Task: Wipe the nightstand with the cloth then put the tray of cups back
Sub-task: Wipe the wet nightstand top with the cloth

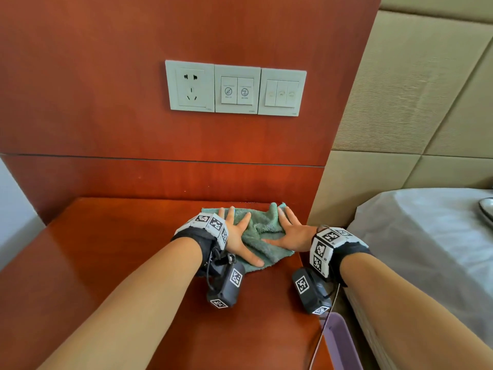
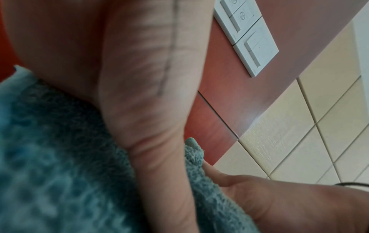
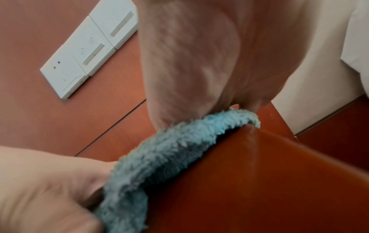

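Observation:
A crumpled teal cloth point(image 1: 262, 231) lies at the back right corner of the reddish wooden nightstand point(image 1: 120, 249). Both hands lie flat on it with fingers spread. My left hand point(image 1: 237, 231) presses its left part, thumb stretched toward the front. My right hand point(image 1: 290, 231) presses its right part near the nightstand's right edge. The left wrist view shows the left palm point(image 2: 139, 78) on the cloth point(image 2: 49, 157). In the right wrist view the right palm point(image 3: 189, 63) rests on the cloth's fluffy edge point(image 3: 169, 145). No tray or cups are in view.
A wooden wall panel rises behind the nightstand with a white socket and switch plates point(image 1: 236, 88). A padded beige headboard point(image 1: 416, 102) and a bed with a grey-white sheet point(image 1: 426, 236) stand to the right. A purple bin edge point(image 1: 344, 343) shows between nightstand and bed.

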The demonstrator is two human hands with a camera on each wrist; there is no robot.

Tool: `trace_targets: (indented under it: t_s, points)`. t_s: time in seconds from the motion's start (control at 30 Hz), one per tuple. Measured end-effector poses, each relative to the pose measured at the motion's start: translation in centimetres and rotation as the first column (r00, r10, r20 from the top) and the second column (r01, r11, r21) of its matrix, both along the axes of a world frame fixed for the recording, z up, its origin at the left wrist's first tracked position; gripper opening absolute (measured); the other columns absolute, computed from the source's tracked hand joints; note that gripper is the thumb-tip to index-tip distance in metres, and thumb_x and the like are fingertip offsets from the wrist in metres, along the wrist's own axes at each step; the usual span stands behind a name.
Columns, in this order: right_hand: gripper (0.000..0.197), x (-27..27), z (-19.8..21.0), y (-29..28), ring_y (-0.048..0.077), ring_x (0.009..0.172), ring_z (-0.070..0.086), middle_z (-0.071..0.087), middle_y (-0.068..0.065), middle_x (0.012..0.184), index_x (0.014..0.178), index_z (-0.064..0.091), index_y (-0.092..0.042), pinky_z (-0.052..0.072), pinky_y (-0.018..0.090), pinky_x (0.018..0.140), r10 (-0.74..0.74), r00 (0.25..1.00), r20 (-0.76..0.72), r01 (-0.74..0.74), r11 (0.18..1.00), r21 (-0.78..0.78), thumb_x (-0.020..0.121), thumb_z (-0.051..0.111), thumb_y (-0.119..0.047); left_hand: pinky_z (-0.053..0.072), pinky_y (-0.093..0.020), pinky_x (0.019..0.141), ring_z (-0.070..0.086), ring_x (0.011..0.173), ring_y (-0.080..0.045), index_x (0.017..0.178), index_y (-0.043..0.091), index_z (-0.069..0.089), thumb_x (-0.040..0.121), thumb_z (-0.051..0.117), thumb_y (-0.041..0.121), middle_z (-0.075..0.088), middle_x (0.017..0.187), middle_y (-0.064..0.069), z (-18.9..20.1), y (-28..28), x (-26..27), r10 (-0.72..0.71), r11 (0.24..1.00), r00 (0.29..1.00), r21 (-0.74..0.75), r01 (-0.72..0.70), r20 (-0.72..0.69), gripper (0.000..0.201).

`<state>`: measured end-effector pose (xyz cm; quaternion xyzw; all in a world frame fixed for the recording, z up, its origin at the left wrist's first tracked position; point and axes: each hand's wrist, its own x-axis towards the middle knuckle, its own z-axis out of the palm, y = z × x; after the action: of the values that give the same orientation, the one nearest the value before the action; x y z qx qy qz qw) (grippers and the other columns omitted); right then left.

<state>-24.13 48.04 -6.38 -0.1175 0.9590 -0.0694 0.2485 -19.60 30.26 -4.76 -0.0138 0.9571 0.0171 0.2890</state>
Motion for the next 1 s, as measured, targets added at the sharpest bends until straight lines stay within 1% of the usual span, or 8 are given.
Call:
trace_targets:
  t_s: [0.07, 0.17, 0.3, 0.5, 0.67, 0.77, 0.9, 1.0]
  points:
    - [0.105, 1.2, 0.0, 0.4, 0.026, 0.149, 0.016, -0.031, -0.013, 0.156, 0.145, -0.024, -0.044, 0.024, 0.046, 0.117, 0.0, 1.0, 0.016, 0.0, 1.0, -0.001, 0.075, 0.046, -0.08, 0.001, -0.065, 0.113, -0.028, 0.144, -0.033, 0.145, 0.042, -0.026, 0.051, 0.06, 0.086, -0.033, 0.156, -0.004, 0.0, 0.3, 1.5, -0.008, 1.0, 1.0, 0.01, 0.008, 0.01, 0.134]
    - [0.092, 4.1, 0.2, 0.9, 0.026, 0.151, 0.005, -0.03, -0.006, 0.157, 0.143, -0.017, -0.054, 0.022, 0.046, 0.119, 0.033, 0.999, 0.013, -0.033, 0.999, -0.043, 0.081, 0.048, -0.073, 0.002, -0.065, 0.113, -0.029, 0.144, -0.033, 0.145, 0.042, -0.026, 0.052, 0.06, 0.086, -0.035, 0.155, -0.004, 0.0, 0.6, 4.1, -0.021, 1.0, 1.0, 0.017, 0.021, 0.013, 0.134]
    - [0.084, 8.5, 0.4, 1.1, 0.029, 0.15, -0.006, -0.018, 0.002, 0.162, 0.151, 0.001, -0.047, 0.008, 0.042, 0.122, 0.042, 0.994, -0.098, -0.044, 0.999, -0.021, 0.086, 0.05, -0.066, 0.002, -0.065, 0.115, -0.029, 0.144, -0.033, 0.146, 0.041, -0.025, 0.054, 0.059, 0.086, -0.033, 0.156, -0.004, -0.4, 0.9, 7.9, -0.05, 0.999, 0.999, 0.02, 0.05, -0.016, 0.132]
    - [0.085, 14.2, 0.6, 0.9, 0.034, 0.149, -0.01, -0.019, 0.0, 0.161, 0.147, -0.011, -0.051, 0.004, 0.054, 0.118, 0.001, 0.997, -0.076, 0.008, 0.993, 0.116, 0.083, 0.038, -0.077, 0.0, -0.066, 0.113, -0.028, 0.144, -0.032, 0.146, 0.041, -0.025, 0.057, 0.056, 0.086, -0.032, 0.156, -0.004, -0.7, 0.9, 13.3, -0.076, 0.997, 0.997, 0.016, 0.076, -0.029, 0.128]
    - [0.086, 18.7, 0.0, 1.5, 0.032, 0.148, -0.016, -0.02, -0.005, 0.161, 0.146, -0.011, -0.053, -0.001, 0.056, 0.116, -0.075, 0.994, -0.076, 0.082, 0.992, 0.094, 0.08, 0.036, -0.081, 0.001, -0.064, 0.114, -0.026, 0.146, -0.032, 0.146, 0.041, -0.024, 0.059, 0.054, 0.086, -0.031, 0.157, -0.004, -0.8, 1.1, 17.5, -0.105, 0.994, 0.994, 0.004, 0.106, -0.042, 0.126]
    - [0.089, 20.9, -0.5, 1.7, 0.034, 0.148, -0.015, -0.018, -0.005, 0.161, 0.147, -0.011, -0.053, -0.001, 0.057, 0.116, -0.077, 0.991, -0.106, 0.091, 0.986, 0.14, 0.077, 0.034, -0.084, 0.001, -0.065, 0.114, -0.027, 0.145, -0.032, 0.146, 0.041, -0.025, 0.057, 0.058, 0.085, -0.032, 0.156, -0.004, -1.0, 1.0, 19.7, -0.113, 0.994, 0.993, 0.009, 0.113, -0.039, 0.129]
    - [0.097, 23.2, -1.1, 2.0, 0.034, 0.148, -0.018, -0.02, -0.005, 0.161, 0.146, -0.012, -0.053, -0.002, 0.058, 0.118, -0.075, 0.992, -0.101, 0.09, 0.984, 0.153, 0.068, 0.03, -0.092, 0.0, -0.066, 0.114, -0.03, 0.143, -0.034, 0.146, 0.04, -0.027, 0.056, 0.075, 0.068, -0.035, 0.155, -0.006, -1.2, 1.2, 22.0, -0.13, 0.991, 0.991, -0.022, 0.13, -0.036, 0.139]
    - [0.099, 24.5, -1.4, 1.8, 0.03, 0.147, -0.022, -0.021, -0.004, 0.161, 0.148, -0.01, -0.051, -0.004, 0.057, 0.118, -0.077, 0.99, -0.115, 0.092, 0.987, 0.13, 0.067, 0.028, -0.093, 0.001, -0.065, 0.115, -0.029, 0.144, -0.034, 0.147, 0.039, -0.026, 0.063, 0.077, 0.059, -0.033, 0.156, -0.006, -1.0, 0.9, 23.1, -0.152, 0.988, 0.987, -0.034, 0.15, -0.049, 0.135]
